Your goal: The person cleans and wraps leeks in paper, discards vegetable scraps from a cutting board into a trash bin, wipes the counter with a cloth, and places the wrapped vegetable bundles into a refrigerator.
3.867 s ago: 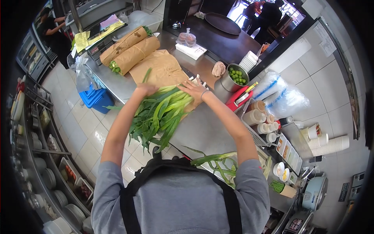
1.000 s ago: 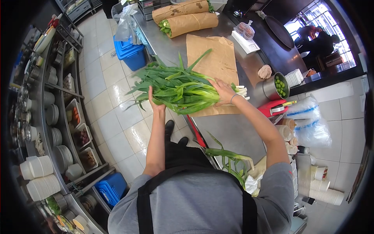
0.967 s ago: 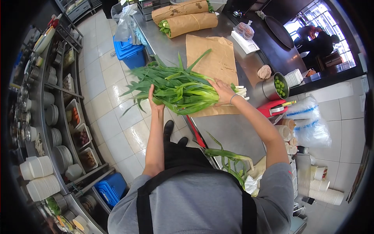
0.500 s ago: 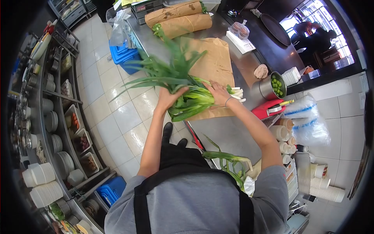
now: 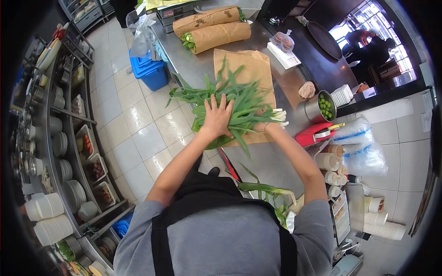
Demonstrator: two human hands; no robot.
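Note:
A bunch of green onions (image 5: 246,99) lies across a sheet of brown paper (image 5: 251,60) on the steel counter. Its long green tops are folded back over the stalks, and the white ends (image 5: 279,115) point right. My left hand (image 5: 218,117) lies on the leaves with its fingers spread, pressing on them. Close to the white ends, my right hand (image 5: 263,123) is at the stalks, its fingers mostly covered by leaves. Two paper-wrapped rolls of greens (image 5: 221,36) rest beyond the sheet.
A pot of limes (image 5: 315,110) and a red-handled tool (image 5: 314,134) stand to the right. Loose green onion trimmings (image 5: 264,186) lie near my body. A blue bin (image 5: 154,76) is on the floor left of the counter. Shelves with bowls (image 5: 53,221) line the far left.
The green tops have swung from the left over the stalks to the right. My left hand has gone from gripping the leaves to lying spread on them; leaves now cover my right fingers.

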